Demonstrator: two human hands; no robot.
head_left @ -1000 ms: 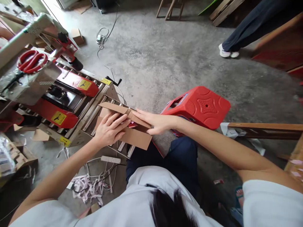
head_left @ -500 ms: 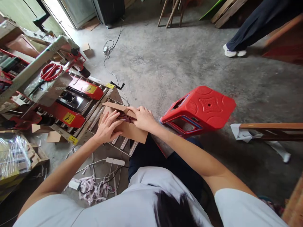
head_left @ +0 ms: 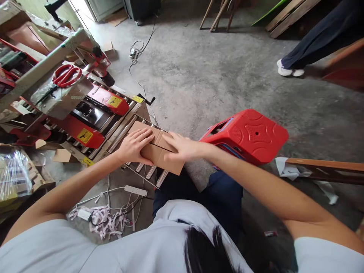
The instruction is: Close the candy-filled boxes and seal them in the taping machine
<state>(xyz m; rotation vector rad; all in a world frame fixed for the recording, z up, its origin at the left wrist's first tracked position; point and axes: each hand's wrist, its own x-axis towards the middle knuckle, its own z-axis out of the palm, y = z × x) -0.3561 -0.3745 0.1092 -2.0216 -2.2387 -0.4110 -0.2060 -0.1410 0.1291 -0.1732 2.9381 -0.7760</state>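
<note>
A small brown cardboard box lies on the metal rollers at the near end of a roller conveyor. Its top flaps are folded down, with a dark seam between them, so the inside is hidden. My left hand rests spread over the far-left part of the box top. Over the right part, my right hand lies with its fingers stretched across the flaps, slightly blurred. Neither hand is wrapped round anything. Left of the box stands a carton-sealing machine with red side guides and yellow warning labels.
Red scissors lie on top of the machine. A red plastic stool stands to the right. A power strip, cables and shredded strips litter the floor below. Another person's legs show at upper right.
The box flaps, raised half a second ago with the contents partly showing, now lie flat. My hands have moved onto the box top. The whole view has shifted slightly.
</note>
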